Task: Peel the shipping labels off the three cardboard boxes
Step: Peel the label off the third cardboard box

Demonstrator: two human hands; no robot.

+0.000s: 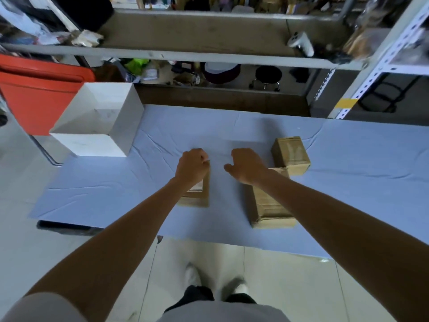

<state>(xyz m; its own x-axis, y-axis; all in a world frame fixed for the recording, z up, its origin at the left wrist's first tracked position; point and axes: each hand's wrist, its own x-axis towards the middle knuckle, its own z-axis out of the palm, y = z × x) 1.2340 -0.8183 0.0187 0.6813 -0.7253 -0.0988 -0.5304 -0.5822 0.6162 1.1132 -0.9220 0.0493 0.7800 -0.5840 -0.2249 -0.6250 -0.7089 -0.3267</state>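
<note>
**Forearms out over blue cloth (116, 182); left hand (193, 166) at label (197, 186)**

Both forearms reach from the near edge across the cloth. Left hand sits over the far end of the left box (197, 199), fingers curled, thumb and forefinger pinching what looks like a thin white edge of the label. The label's near part lies flat on the box top. Right hand (248, 166) hovers just right of it, fingers loosely bent, thumb out, holding nothing. Its forearm crosses the big box (269, 205). Small box (291, 154) stands just beyond the big one. White open carton (92, 140) sits far left.
</note>
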